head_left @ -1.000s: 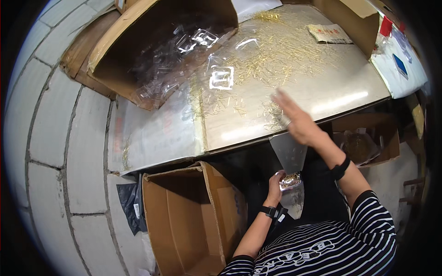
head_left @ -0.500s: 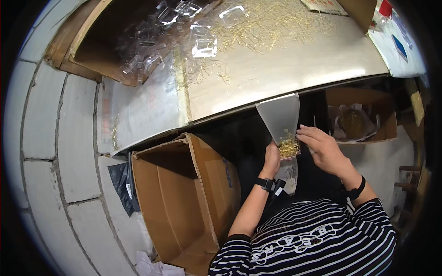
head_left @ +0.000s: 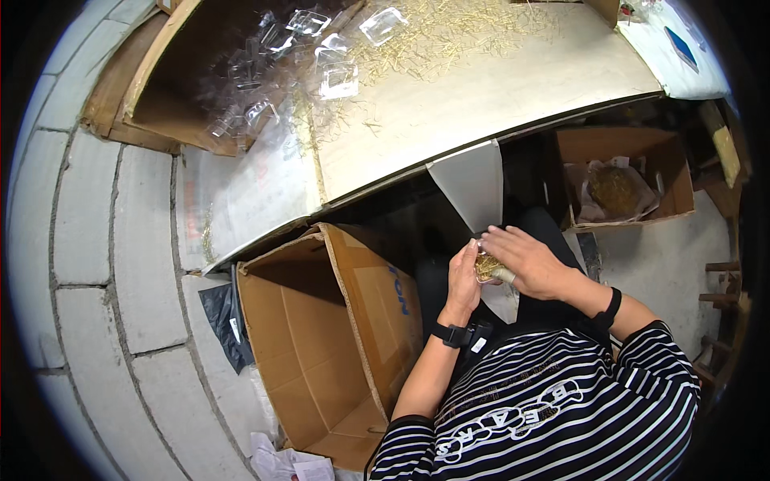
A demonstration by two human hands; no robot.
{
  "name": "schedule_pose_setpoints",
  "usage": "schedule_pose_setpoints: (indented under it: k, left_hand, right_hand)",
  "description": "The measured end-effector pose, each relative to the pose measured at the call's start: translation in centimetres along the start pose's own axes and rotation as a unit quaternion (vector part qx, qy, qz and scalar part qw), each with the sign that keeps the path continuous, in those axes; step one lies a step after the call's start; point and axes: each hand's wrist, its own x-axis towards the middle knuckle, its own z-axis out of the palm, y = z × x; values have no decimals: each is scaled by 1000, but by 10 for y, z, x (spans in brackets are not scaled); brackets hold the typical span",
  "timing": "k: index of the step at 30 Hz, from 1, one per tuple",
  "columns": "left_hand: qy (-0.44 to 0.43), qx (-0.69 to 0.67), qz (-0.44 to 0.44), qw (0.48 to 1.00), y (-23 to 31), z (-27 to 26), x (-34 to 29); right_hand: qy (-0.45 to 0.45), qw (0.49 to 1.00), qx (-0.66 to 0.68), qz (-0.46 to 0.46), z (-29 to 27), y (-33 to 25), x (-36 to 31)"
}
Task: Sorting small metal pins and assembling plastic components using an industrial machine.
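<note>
A small box (head_left: 484,278) filled with thin gold-coloured wire pieces (head_left: 487,264) sits in my left hand (head_left: 463,282), low in front of my body. The left fingers wrap round its side. Over the top of the pieces lies my right hand (head_left: 536,263), fingers stretched out and close together. A pale cover shows on that hand's thumb, which touches the box's near side. Just beyond the hands, a white chute-like panel (head_left: 473,184) slopes down from the table edge. Part of the box's rim is hidden by the fingers.
The pale table (head_left: 497,104) bears scattered gold wire pieces (head_left: 449,40) and a heap of clear plastic cases (head_left: 338,78). A large open cardboard box (head_left: 297,345) stands at my left. Right of the panel, a smaller carton (head_left: 585,143) holds a bag of gold-coloured pieces (head_left: 611,191).
The box has come away from the panel's lower end, nearer my body. My right hand has moved left, from beside the box to over its top. The view has shifted slightly.
</note>
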Motion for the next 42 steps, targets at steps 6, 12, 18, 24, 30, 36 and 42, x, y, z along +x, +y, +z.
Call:
schedule_pose_setpoints:
  k: [6, 12, 18, 24, 30, 36, 42]
  left_hand:
    - [11, -38, 21, 999, 30, 18, -12]
    - [-5, -28, 33, 999, 45, 29, -21]
    - [-46, 22, 17, 999, 56, 33, -27]
    - [-30, 41, 29, 998, 53, 31, -28]
    - [22, 20, 27, 999, 52, 33, -29]
    - [13, -6, 56, 998, 53, 32, -24]
    - [46, 6, 85, 995, 52, 30, -24]
  right_hand:
    - [17, 997, -20, -75, -5, -10, 11]
    - [161, 983, 74, -40, -13, -10, 26]
    - [143, 985, 86, 45, -16, -17, 35]
    - [45, 975, 174, 134, -13, -15, 50]
    - [139, 928, 314, 143, -6, -14, 45]
    - [123, 963, 211, 113, -8, -17, 39]
    - [155, 969, 181, 60, -22, -13, 32]
